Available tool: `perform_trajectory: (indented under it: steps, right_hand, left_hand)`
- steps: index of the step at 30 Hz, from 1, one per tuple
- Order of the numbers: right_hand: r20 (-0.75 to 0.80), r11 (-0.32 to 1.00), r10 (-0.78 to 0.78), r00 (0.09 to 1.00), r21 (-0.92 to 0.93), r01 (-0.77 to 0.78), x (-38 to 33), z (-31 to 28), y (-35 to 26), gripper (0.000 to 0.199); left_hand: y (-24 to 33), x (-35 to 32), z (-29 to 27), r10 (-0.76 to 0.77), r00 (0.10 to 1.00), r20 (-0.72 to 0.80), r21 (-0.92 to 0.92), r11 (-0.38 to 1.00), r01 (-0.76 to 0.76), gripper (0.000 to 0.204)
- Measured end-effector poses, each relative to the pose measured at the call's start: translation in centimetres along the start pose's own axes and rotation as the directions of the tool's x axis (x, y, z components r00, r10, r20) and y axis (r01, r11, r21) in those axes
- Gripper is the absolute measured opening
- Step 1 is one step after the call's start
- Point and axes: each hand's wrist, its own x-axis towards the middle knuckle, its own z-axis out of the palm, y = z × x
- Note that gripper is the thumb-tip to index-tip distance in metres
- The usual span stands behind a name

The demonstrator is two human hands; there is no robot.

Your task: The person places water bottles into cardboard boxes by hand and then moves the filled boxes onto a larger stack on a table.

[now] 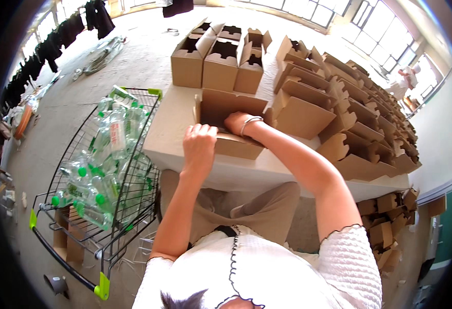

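An open brown cardboard box [233, 105] stands in front of me at the near edge of the white-covered table [174, 118]. My left hand [199, 147] is at the box's near left corner, its fingers curled over the rim of the near wall. Reaching in from the right, my right hand [238, 123] is down inside the same box, with a bracelet on its wrist. Its fingertips are hidden in the box, and whether they hold anything does not show.
Several boxes with dark contents [221, 59] stand at the table's far left. Rows of open boxes [360, 118] fill its right side. A wire shopping cart [128, 180] of plastic bottles [102, 147] is at my left. Flattened cardboard [383, 232] lies low on the right.
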Motion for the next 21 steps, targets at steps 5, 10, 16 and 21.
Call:
perform_trajectory:
  steps: [5, 10, 16, 21]
  right_hand:
    - [0.021, 1.0, 0.015, 1.0, 0.006, -0.016, -2.6, -2.3, -0.3, 0.028]
    - [-0.626, 0.807, 0.09, 0.775, 0.502, 0.312, -10.6, -3.5, -0.6, 0.025]
    - [-0.677, 0.614, 0.634, 0.374, 0.735, 0.289, -15.4, 1.3, 3.7, 0.024]
    - [-0.666, 0.623, 0.583, 0.466, 0.734, 0.27, -12.6, 2.0, 6.1, 0.047]
  left_hand:
    - [-0.9, -0.5, 0.2, -0.011, 1.0, 0.006, 0.011, 1.0, 0.011, 0.018]
    - [-0.7, -1.5, -2.2, -0.105, 0.987, -0.123, -0.341, 0.938, 0.057, 0.06]
    - [-2.8, 0.2, -2.2, -0.243, 0.968, -0.061, -0.635, 0.758, 0.15, 0.116]
    - [-4.0, 1.0, -0.5, -0.187, 0.98, 0.064, -0.82, 0.55, 0.159, 0.12]
